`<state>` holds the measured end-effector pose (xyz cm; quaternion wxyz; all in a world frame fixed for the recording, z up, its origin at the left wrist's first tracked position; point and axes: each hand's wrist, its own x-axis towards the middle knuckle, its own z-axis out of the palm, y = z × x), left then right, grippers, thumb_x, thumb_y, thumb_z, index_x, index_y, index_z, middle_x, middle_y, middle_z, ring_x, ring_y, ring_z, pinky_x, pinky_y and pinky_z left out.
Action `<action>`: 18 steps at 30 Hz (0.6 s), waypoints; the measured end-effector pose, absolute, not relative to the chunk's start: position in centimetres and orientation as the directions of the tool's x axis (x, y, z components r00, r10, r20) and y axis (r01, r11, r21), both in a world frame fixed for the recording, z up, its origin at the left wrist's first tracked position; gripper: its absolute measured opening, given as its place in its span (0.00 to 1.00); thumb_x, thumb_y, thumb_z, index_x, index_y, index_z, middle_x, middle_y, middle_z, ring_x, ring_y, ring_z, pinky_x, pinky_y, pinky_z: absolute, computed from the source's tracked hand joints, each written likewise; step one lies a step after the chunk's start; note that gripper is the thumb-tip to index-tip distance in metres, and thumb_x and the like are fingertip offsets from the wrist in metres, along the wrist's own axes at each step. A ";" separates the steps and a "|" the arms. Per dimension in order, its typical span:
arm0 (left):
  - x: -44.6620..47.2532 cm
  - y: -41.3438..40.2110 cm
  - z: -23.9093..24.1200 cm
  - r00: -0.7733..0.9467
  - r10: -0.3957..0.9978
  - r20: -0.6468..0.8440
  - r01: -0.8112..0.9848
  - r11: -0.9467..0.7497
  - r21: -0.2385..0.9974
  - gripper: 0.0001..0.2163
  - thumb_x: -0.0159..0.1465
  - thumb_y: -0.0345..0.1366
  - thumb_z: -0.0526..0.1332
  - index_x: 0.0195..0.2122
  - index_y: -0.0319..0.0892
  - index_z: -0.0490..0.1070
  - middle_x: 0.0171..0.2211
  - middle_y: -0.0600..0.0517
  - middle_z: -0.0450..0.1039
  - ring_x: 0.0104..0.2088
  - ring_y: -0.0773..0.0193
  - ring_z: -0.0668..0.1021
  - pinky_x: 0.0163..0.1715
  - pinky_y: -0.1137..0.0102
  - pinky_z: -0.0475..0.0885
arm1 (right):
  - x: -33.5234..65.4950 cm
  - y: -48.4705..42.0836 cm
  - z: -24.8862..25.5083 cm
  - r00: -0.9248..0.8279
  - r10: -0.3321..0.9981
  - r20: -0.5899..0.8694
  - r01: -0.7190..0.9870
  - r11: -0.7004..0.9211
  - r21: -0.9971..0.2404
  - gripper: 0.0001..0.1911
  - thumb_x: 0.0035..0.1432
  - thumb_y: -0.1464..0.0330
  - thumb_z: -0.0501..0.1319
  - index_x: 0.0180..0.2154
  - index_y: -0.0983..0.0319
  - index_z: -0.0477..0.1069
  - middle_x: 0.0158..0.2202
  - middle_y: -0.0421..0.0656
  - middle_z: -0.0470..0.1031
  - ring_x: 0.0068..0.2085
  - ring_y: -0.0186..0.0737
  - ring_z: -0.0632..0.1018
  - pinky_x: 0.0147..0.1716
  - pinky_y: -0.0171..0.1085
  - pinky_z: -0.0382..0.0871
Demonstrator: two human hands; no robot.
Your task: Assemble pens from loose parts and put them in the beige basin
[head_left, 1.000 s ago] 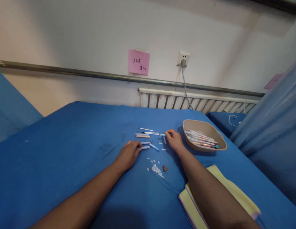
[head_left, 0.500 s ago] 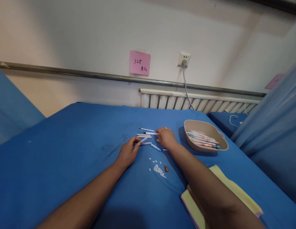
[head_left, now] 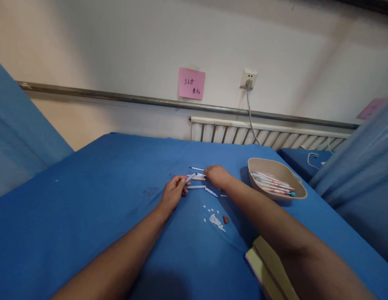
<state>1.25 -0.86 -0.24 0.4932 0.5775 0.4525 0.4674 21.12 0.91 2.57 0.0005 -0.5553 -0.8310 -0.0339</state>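
My left hand (head_left: 174, 192) pinches a pale pen barrel (head_left: 190, 178) and holds it tilted just above the blue cloth. My right hand (head_left: 216, 176) is curled, knuckles up, over the loose pen parts (head_left: 196, 168) lying in a row; what its fingers hold is hidden. A pale barrel (head_left: 196, 187) and a light blue one (head_left: 211, 192) lie between the two hands. A small heap of white bits (head_left: 215, 219) and a tiny brown piece (head_left: 225, 219) lie nearer to me.
A beige oval tray (head_left: 298, 195) with several pens stands at the right. A yellow notebook (head_left: 269, 268) lies under my right forearm. The blue-covered table (head_left: 103, 196) meets a wall with a rail, a pink note (head_left: 191, 83), a socket and a radiator.
My left hand has picked a pale barrel up off the cloth. My right hand has moved left from beside the tray to the row of pen parts. The view has shifted slightly.
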 end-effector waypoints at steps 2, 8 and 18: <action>1.3 -0.9 -0.2 0.167 0.981 0.099 0.055 -0.109 0.992 0.17 0.54 0.50 0.58 0.34 0.39 0.70 0.23 0.53 0.73 0.18 0.70 0.69 0.19 0.74 0.64 | 21.1 0.1 2.4 -0.347 0.935 0.069 0.938 0.345 0.045 0.12 0.59 0.75 0.51 0.40 0.64 0.71 0.39 0.50 0.74 0.43 0.44 0.73 0.41 0.37 0.63; 1.3 -1.4 -0.2 0.255 0.953 0.162 0.198 -0.215 0.956 0.15 0.55 0.45 0.60 0.37 0.39 0.72 0.26 0.53 0.73 0.23 0.67 0.72 0.25 0.73 0.67 | 22.1 -4.2 0.5 0.099 0.942 0.320 0.817 0.107 -0.567 0.11 0.61 0.68 0.50 0.37 0.62 0.69 0.37 0.46 0.73 0.37 0.39 0.73 0.36 0.35 0.64; 1.8 -2.2 0.0 0.305 0.930 0.203 0.239 -0.281 0.930 0.14 0.52 0.42 0.63 0.37 0.39 0.72 0.35 0.49 0.75 0.32 0.62 0.75 0.35 0.67 0.70 | 23.6 -9.3 0.2 0.358 0.929 0.099 0.102 0.066 -0.993 0.15 0.46 0.56 0.61 0.27 0.63 0.68 0.17 0.34 0.62 0.20 0.31 0.62 0.21 0.31 0.56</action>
